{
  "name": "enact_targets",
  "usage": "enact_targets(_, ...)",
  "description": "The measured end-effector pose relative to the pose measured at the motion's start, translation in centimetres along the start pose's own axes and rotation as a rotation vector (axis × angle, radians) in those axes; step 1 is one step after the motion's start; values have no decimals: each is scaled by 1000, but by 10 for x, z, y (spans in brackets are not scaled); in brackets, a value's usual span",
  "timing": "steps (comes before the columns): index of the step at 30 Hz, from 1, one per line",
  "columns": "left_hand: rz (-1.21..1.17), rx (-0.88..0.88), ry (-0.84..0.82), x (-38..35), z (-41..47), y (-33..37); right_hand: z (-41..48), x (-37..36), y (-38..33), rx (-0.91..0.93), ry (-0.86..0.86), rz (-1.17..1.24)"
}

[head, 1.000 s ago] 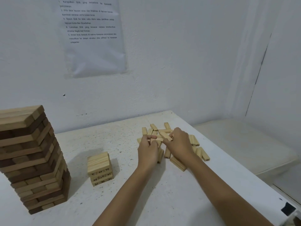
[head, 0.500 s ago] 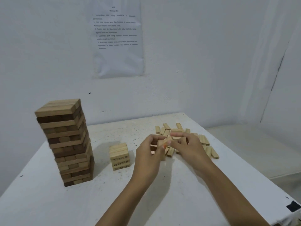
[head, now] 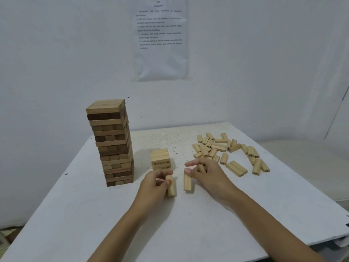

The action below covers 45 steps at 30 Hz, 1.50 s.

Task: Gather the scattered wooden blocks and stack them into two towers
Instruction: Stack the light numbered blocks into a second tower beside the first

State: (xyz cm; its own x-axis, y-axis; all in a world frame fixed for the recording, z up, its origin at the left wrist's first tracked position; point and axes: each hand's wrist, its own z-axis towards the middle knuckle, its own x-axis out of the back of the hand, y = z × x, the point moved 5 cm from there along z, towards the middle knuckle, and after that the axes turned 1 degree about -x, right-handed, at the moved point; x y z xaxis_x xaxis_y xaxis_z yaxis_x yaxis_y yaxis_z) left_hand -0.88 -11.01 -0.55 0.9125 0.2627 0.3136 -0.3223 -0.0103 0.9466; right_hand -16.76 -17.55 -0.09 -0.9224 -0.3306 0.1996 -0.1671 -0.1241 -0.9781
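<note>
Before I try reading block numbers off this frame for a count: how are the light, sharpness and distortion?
Head view: light dim, soft, even, no glare; the small stack casts a faint shadow to its left. Head view: numbers on the loose blocks are soft, the wall sheet text unreadable. Head view: wide-angle splays the table edges.
</note>
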Motion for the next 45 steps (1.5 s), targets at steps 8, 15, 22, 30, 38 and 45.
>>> enact_targets(8,125,-99,-60,6,-2,-10,-10,-19,2,113,-14,-213)
enact_targets(15,158,-145,-92,3,-11,-6,-14,-16,7,27,-23,-125)
enact_targets(22,22,-47,-114,4,-17,-6,-17,-12,9,-58,-131,4)
enact_targets(30,127,-117,-137,2,-20,-2,-15,-8,8,157,-61,-358)
enact_targets(38,144,-133,-158,1,-20,-2,-15,-5,9,134,-123,-304)
enact_targets(45,183,-98,-159,3,-28,-5,-23,-1,11,98,-445,-508)
